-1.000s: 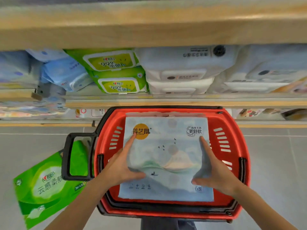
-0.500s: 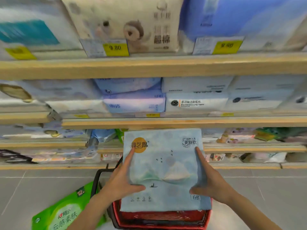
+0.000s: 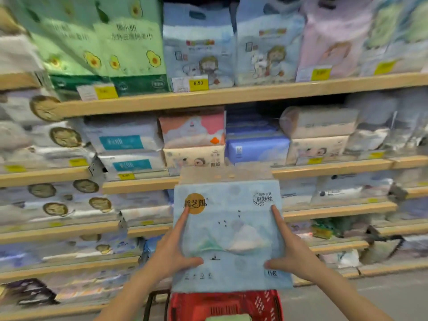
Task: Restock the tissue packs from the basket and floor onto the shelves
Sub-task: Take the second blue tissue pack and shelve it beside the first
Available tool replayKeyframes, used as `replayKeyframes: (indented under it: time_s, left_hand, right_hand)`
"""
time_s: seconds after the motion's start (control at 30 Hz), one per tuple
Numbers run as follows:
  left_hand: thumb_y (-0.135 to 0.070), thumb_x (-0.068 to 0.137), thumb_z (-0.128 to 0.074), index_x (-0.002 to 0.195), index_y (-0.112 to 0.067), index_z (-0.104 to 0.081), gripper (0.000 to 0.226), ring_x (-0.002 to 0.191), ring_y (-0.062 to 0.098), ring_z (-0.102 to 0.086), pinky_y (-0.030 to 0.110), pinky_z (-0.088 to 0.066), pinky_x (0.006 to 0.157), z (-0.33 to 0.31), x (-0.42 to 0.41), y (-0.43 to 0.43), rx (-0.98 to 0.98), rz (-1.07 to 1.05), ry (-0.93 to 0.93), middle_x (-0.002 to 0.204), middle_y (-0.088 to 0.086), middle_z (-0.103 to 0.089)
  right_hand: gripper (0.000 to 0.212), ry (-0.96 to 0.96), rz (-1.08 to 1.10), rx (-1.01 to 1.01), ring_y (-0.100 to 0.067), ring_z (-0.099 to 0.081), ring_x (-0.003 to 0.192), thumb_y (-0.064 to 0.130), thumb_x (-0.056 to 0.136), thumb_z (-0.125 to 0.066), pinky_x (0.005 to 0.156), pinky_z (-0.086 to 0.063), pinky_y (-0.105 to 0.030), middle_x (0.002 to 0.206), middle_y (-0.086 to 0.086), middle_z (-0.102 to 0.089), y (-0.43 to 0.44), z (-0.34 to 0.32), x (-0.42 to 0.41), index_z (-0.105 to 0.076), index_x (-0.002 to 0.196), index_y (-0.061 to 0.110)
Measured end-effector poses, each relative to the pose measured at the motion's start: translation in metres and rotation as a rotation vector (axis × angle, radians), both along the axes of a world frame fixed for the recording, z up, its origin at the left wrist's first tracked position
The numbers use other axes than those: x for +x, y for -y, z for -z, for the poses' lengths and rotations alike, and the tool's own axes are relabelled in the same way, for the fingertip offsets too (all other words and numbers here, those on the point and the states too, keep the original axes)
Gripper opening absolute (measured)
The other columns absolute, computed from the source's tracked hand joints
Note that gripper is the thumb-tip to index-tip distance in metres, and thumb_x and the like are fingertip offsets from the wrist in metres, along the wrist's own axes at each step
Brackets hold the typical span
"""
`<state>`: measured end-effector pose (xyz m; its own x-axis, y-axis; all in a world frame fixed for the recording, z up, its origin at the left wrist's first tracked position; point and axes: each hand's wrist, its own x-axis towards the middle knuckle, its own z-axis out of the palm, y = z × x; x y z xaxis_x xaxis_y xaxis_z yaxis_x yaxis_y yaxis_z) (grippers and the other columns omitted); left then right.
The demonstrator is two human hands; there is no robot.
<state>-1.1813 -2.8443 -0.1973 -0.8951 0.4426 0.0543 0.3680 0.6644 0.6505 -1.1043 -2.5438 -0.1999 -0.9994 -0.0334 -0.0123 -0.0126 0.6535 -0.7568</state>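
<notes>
Clamping the pale-blue soft-plastic tissue pack (image 3: 228,230) between left hand (image 3: 172,256) and right hand (image 3: 293,252), above the red plastic basket (image 3: 225,305), facing crowded wooden shelves (image 3: 231,96); slippery film may slide out.

A flat, soft pale blue plastic tissue pack (image 3: 228,232) is held up in the air in front of the wooden shelves (image 3: 231,95), its printed face toward the camera. It shows an orange round logo at the upper left, a small mountain drawing in the middle and dark characters at the upper right. It hangs above the red plastic basket (image 3: 225,305), where a green pack (image 3: 228,318) lies. The shelves are full of packs.
</notes>
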Motion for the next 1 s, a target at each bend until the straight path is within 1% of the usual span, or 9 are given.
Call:
replayKeyframes:
  time_s: [0.07, 0.1, 0.23, 0.37, 0.5, 0.6, 0.7, 0.87, 1.0]
  left_hand:
    - [-0.05, 0.057, -0.079, 0.13, -0.063, 0.018, 0.122, 0.136, 0.016, -0.031, 0.03, -0.038, 0.098, -0.028, 0.013, 0.005, 0.034, 0.0, -0.068, 0.14, -0.029, -0.013]
    - [-0.049, 0.057, -0.08, 0.131, -0.061, 0.017, 0.122, 0.136, 0.015, -0.03, 0.029, -0.038, 0.099, -0.042, 0.018, 0.006, 0.04, 0.006, -0.092, 0.142, -0.026, -0.014]
    - [-0.055, 0.052, -0.078, 0.136, -0.058, 0.012, 0.123, 0.137, 0.013, -0.03, 0.034, -0.036, 0.106, -0.095, 0.032, 0.004, 0.06, 0.008, -0.159, 0.15, -0.018, -0.02]
    - [-0.047, 0.054, -0.083, 0.134, -0.058, 0.01, 0.123, 0.134, 0.016, -0.034, 0.033, -0.036, 0.105, -0.148, 0.041, -0.009, 0.101, -0.001, -0.235, 0.142, -0.019, -0.024]
    - [-0.035, 0.058, -0.085, 0.135, -0.05, 0.008, 0.122, 0.137, 0.015, -0.027, 0.031, -0.03, 0.109, -0.203, 0.043, -0.034, 0.124, 0.013, -0.368, 0.14, -0.02, -0.017]
    - [-0.04, 0.056, -0.085, 0.137, -0.051, 0.008, 0.124, 0.138, 0.016, -0.026, 0.033, -0.028, 0.11, -0.242, 0.04, -0.058, 0.117, -0.003, -0.459, 0.147, -0.019, -0.016]
    - [-0.043, 0.053, -0.085, 0.134, -0.057, 0.008, 0.124, 0.137, 0.018, -0.03, 0.04, -0.033, 0.109, -0.28, 0.038, -0.083, 0.135, -0.024, -0.547, 0.153, -0.009, -0.022]
    - [-0.045, 0.048, -0.086, 0.133, -0.063, 0.007, 0.127, 0.128, 0.018, -0.043, 0.042, -0.039, 0.105, -0.336, 0.034, -0.116, 0.178, -0.067, -0.675, 0.147, -0.005, -0.034]
    - [-0.04, 0.048, -0.088, 0.132, -0.066, 0.004, 0.127, 0.127, 0.014, -0.044, 0.038, -0.041, 0.104, -0.373, 0.03, -0.129, 0.225, -0.066, -0.793, 0.146, -0.008, -0.036]
  right_hand:
    - [0.127, -0.09, 0.004, -0.001, -0.014, -0.042, 0.125, 0.024, 0.059, -0.082, 0.08, -0.042, -0.007, 0.145, 0.018, -0.019, 0.006, -0.03, 0.014, 0.019, 0.133, 0.051]
    - [0.128, -0.111, 0.014, 0.01, -0.011, -0.037, 0.127, 0.023, 0.059, -0.082, 0.079, -0.04, -0.005, 0.145, 0.017, -0.018, 0.007, -0.044, 0.02, 0.019, 0.133, 0.051]
    - [0.129, -0.188, 0.039, 0.024, -0.015, -0.044, 0.122, 0.027, 0.059, -0.081, 0.092, -0.046, -0.029, 0.145, 0.012, -0.029, 0.008, -0.098, 0.044, 0.02, 0.131, 0.058]
    - [0.127, -0.267, 0.05, 0.034, -0.017, -0.044, 0.122, 0.025, 0.059, -0.081, 0.092, -0.046, -0.031, 0.147, 0.01, -0.028, -0.003, -0.148, 0.05, 0.017, 0.131, 0.061]
    - [0.129, -0.407, 0.056, 0.094, -0.019, -0.035, 0.134, 0.031, 0.054, -0.083, 0.104, -0.038, -0.04, 0.152, 0.009, -0.023, -0.027, -0.197, 0.045, 0.017, 0.131, 0.06]
    - [0.13, -0.493, 0.033, 0.109, -0.015, -0.035, 0.132, 0.029, 0.057, -0.084, 0.103, -0.039, -0.038, 0.151, 0.012, -0.021, -0.05, -0.234, 0.044, 0.017, 0.133, 0.057]
    - [0.129, -0.575, 0.026, 0.098, -0.013, -0.034, 0.132, 0.027, 0.057, -0.083, 0.103, -0.04, -0.038, 0.15, 0.018, -0.018, -0.077, -0.269, 0.041, 0.016, 0.135, 0.055]
    - [0.13, -0.726, -0.025, 0.118, -0.013, -0.025, 0.138, 0.026, 0.058, -0.084, 0.11, -0.032, -0.039, 0.15, 0.02, -0.013, -0.116, -0.323, 0.027, 0.015, 0.137, 0.052]
    - [0.13, -0.816, -0.06, 0.148, -0.005, -0.027, 0.133, 0.022, 0.058, -0.084, 0.11, -0.031, -0.03, 0.143, 0.021, -0.017, -0.133, -0.362, 0.011, 0.016, 0.139, 0.043]
